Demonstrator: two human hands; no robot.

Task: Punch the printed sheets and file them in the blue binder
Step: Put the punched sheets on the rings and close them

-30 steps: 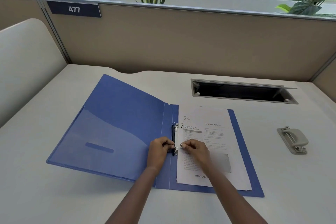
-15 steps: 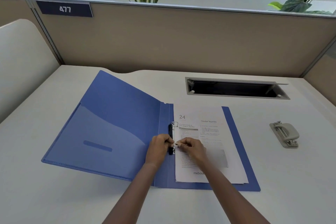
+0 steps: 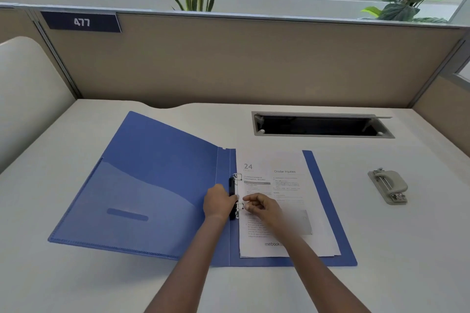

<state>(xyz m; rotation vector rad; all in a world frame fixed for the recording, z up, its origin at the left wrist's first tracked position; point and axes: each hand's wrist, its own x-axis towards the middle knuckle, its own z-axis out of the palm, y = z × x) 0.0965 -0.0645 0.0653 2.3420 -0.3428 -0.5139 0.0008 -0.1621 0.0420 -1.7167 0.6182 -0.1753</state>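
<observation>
While both forearms reached in from the near edge, the desk (image 3: 76,274) carried every item of the task. Its far side met a beige partition (image 3: 254,63), which bore a dark plate (image 3: 81,22) reading 477. A rectangular cable slot (image 3: 320,126) was set into the desk near the partition, with its lid raised.

The binder (image 3: 142,185) lay open and flat at the centre of the desk. Its left cover, with a translucent pocket, was angled away to the left. Its right cover lay under the sheets (image 3: 284,201), which were stacked slightly unevenly, so that lower edges showed at the bottom right. The top sheet was headed 24 and Ocular Injuries. The left edge of the stack sat against the ring mechanism (image 3: 237,197) on the spine.

The punch (image 3: 389,187) stood on the desk well to the right of the binder, apart from both hands.

The left hand (image 3: 218,202) rested on the spine just left of the mechanism, fingers curled against its black bar. The right hand (image 3: 262,207) lay on the top sheet, thumb and forefinger pinched at the lower ring. Whether that ring was closed could not be determined.
</observation>
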